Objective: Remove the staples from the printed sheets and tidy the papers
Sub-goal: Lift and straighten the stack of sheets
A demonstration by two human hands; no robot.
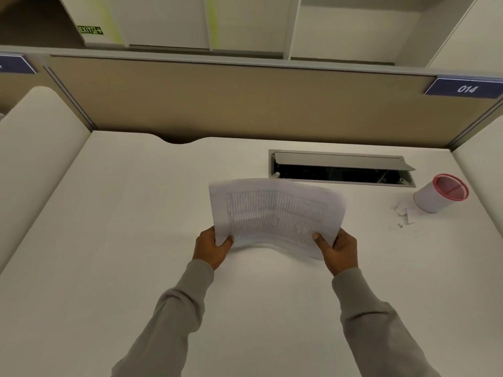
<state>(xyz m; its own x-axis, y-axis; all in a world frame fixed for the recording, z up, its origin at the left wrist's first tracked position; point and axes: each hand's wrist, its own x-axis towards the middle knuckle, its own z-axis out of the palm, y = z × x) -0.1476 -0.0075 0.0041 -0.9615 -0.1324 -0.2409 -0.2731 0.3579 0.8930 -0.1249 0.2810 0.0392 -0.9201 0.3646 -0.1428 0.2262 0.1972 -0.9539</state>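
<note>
Left hand (211, 247) and right hand (337, 250) each grip a near corner of the white printed sheets (275, 213), held bowed above the white bench (136, 227); red-rimmed white cup (439, 193) at right.

Desk (136, 213) left open; cup (438, 193), open hatch (340, 168) obstruct right.

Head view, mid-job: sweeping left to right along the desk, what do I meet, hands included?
Across the desk: left hand gripping a lower corner → printed sheets, held above the desk → right hand gripping the other lower corner → paper scraps → red-rimmed cup.
</note>
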